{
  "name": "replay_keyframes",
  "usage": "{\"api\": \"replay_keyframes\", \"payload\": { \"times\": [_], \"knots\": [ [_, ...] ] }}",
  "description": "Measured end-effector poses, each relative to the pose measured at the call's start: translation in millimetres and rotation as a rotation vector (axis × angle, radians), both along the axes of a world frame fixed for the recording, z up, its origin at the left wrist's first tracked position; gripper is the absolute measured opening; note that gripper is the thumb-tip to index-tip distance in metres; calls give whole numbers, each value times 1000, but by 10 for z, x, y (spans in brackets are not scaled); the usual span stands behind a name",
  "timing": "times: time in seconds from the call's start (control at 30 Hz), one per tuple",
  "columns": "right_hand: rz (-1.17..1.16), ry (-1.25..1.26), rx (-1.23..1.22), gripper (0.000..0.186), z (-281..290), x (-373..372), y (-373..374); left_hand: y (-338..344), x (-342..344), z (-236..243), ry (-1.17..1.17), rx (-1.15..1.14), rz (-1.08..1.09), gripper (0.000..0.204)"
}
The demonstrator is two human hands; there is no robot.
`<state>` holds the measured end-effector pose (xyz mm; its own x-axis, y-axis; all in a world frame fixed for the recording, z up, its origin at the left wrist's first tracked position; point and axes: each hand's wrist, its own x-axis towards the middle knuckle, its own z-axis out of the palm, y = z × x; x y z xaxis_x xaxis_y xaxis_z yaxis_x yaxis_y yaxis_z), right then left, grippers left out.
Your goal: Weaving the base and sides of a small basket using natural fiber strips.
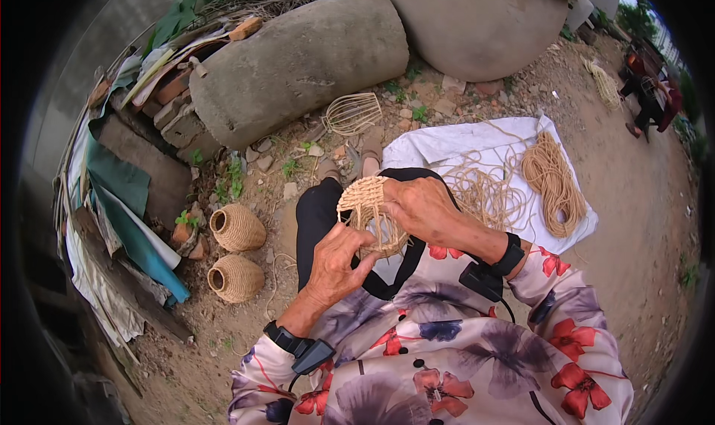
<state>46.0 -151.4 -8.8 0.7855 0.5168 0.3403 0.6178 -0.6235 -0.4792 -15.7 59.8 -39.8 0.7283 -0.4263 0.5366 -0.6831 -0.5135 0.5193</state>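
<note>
A small, partly woven basket (363, 195) of straw-coloured cord is held over my lap, its bare ribs showing on the lower side. My left hand (337, 263) grips its near left edge with thumb and fingers. From the right, my right hand (423, 207) is closed on the woven band, its fingertips partly hidden by the basket. Loose tan cord (484, 190) lies tangled on a white sheet (417, 143) to the right, beside a looped hank of cord (553, 183).
Two finished-looking woven pots (238, 227) lie on the dirt at left. A wire-like rib frame (353, 114) rests beyond my feet. A concrete cylinder (305, 64), a round stone slab (480, 23) and piled boards and bricks bound the far and left sides. Another person (652, 93) sits far right.
</note>
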Motion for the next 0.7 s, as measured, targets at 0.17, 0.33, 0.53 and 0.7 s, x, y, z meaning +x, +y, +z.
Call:
{"api": "replay_keyframes", "payload": {
  "times": [0.17,0.33,0.53,0.7],
  "knots": [
    [-56,0,34,19,-18,25,68,29,-6,5,91,-42,27,33],
    [111,31,96,19,356,-112,29,12,-24,67,112,-64,17,34],
    [329,32,52,22,481,-157,218,-279,433,129,48,53,-86,24],
    [213,-338,300,16,721,-487,-15,141,205,166,228,110,-73,21]
  ]
}}
